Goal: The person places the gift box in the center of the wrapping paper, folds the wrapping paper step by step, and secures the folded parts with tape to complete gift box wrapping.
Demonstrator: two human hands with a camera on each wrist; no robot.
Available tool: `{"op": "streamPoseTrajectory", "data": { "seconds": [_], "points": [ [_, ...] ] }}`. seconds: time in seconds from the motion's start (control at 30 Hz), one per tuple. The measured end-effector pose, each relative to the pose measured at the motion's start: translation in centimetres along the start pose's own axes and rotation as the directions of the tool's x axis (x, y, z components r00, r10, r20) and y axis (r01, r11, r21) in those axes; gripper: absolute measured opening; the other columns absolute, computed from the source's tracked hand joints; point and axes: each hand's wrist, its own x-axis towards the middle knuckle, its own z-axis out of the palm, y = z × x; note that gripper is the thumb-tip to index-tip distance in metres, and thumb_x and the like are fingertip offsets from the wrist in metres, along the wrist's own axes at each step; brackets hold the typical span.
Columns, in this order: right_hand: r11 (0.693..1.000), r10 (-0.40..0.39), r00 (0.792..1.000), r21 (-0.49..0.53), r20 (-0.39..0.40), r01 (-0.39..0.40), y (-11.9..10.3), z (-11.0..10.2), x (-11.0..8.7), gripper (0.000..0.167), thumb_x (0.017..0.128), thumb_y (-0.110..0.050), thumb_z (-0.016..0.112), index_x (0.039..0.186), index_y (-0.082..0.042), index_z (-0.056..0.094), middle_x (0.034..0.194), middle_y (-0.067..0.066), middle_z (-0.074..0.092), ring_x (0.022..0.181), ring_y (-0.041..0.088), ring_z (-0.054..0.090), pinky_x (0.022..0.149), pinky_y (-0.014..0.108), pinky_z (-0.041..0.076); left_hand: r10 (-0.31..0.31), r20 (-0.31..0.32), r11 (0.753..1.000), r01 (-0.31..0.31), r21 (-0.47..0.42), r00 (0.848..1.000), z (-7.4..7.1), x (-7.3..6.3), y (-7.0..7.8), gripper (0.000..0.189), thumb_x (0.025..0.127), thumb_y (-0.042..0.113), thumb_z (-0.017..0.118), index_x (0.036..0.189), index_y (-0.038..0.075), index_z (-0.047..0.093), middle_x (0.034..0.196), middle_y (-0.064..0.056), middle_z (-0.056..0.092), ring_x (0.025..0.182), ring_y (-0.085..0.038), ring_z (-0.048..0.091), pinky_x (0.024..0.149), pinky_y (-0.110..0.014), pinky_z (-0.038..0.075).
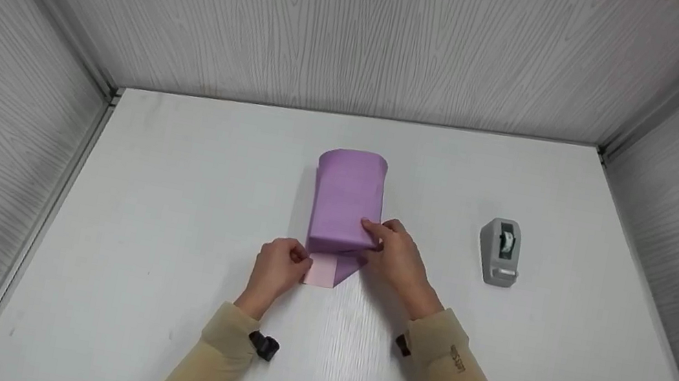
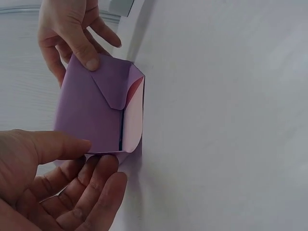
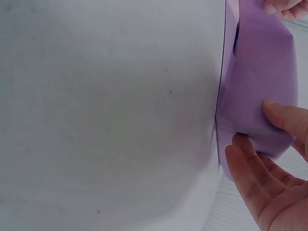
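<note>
Grey wood-grained walls enclose a white surface on three sides. Near the middle of the head view lies a purple paper package, its long sides running from 12 to 6 o'clock. The end at 6 o'clock is partly open: a pale pink flap sticks out there, with a slanting purple fold just beside it, toward 5 o'clock. The left wrist view shows a dark gap along this end, next to the pink.

At 7 o'clock from the package's middle, the left hand pinches the edge of the paper — thumb on top, other fingers below and beside it. The right hand, between 4 and 5 o'clock, grasps the near right corner, its thumb laid on the upper face and its other fingers against the side and underneath.

A grey tape dispenser stands on the surface at 3 o'clock, well apart from both hands — its roll of tape shows in the top. Tan sleeves cover both forearms, and a small black device sits at the left wrist.
</note>
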Motion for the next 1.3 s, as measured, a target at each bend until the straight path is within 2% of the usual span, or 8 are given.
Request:
{"op": "streamPoseTrajectory", "data": {
  "seconds": [0.2, 0.53, 0.9, 1.0, 1.1, 1.3],
  "points": [
    [1.0, -0.002, 1.0, 0.008, -0.004, 0.002, 0.02, 0.07, 0.01, 0.059, 0.079, -0.005, 0.082, 0.134, -0.016, 0.062, 0.109, 0.01, 0.056, 0.085, 0.02, 0.059, 0.074, 0.033, 0.051, 0.011, 0.011, 1.0, -0.011, 0.014, 1.0, 0.07, -0.05, 0.05, 0.01, 0.085, 0.013, 0.071, 0.078, 0.006, 0.069, 0.065, 0.001, 0.061, 0.056, -0.012, 0.055, 0.054, -0.029, 0.046],
    [1.0, 0.014, 1.0, -0.003, -0.002, -0.014, -0.09, -0.03, -0.11, 0.058, 0.08, -0.002, 0.08, 0.134, -0.015, 0.062, 0.11, 0.009, 0.056, 0.089, 0.02, 0.062, 0.075, 0.033, 0.052, 0.001, 0.05, 1.0, -0.001, 0.014, 0.999, 0.2, -0.17, 0.08, 0.004, 0.083, 0.008, 0.071, 0.081, 0.006, 0.068, 0.066, 0.002, 0.063, 0.056, -0.012, 0.058, 0.055, -0.03, 0.047],
    [0.999, 0.048, 0.999, -0.004, 0.013, -0.047, -0.19, 0.04, -0.08, 0.058, 0.081, -0.002, 0.078, 0.135, -0.017, 0.062, 0.112, 0.008, 0.055, 0.09, 0.02, 0.061, 0.075, 0.033, 0.052, 0.1, 0.058, 0.995, -0.1, -0.001, 0.993, 0.26, 0.03, -0.1, 0.005, 0.085, 0.007, 0.068, 0.081, 0.006, 0.072, 0.071, 0.0, 0.065, 0.064, -0.014, 0.058, 0.062, -0.033, 0.05],
    [0.999, 0.04, 0.999, -0.004, 0.01, -0.04, -0.14, 0.03, -0.11, 0.058, 0.081, -0.002, 0.078, 0.134, -0.017, 0.062, 0.111, 0.008, 0.055, 0.09, 0.02, 0.061, 0.075, 0.033, 0.052, 0.139, 0.1, 0.99, -0.139, -0.007, 0.985, 0.3, 0.1, -0.07, 0.008, 0.087, 0.007, 0.067, 0.085, 0.005, 0.074, 0.077, -0.001, 0.069, 0.071, -0.015, 0.063, 0.068, -0.034, 0.053],
    [1.0, 0.026, 1.0, -0.005, 0.003, -0.026, -0.09, 0.01, -0.12, 0.058, 0.081, -0.002, 0.079, 0.134, -0.017, 0.063, 0.111, 0.008, 0.056, 0.089, 0.019, 0.061, 0.074, 0.033, 0.052, 0.188, 0.158, 0.982, -0.188, -0.013, 0.969, 0.32, 0.18, -0.06, 0.013, 0.09, 0.009, 0.066, 0.096, 0.004, 0.076, 0.09, -0.005, 0.072, 0.083, -0.017, 0.066, 0.077, -0.036, 0.054],
    [1.0, 0.0, 1.0, -0.012, -0.005, 0.0, -0.06, -0.02, -0.13, 0.057, 0.081, -0.002, 0.079, 0.133, -0.016, 0.063, 0.111, 0.008, 0.056, 0.088, 0.019, 0.063, 0.074, 0.033, 0.052, 0.307, 0.246, 0.947, -0.32, 0.014, 0.919, 0.22, 0.21, -0.25, 0.021, 0.092, 0.006, 0.065, 0.111, 0.001, 0.073, 0.11, -0.011, 0.07, 0.102, -0.027, 0.065, 0.09, -0.043, 0.05]
  ]
}}
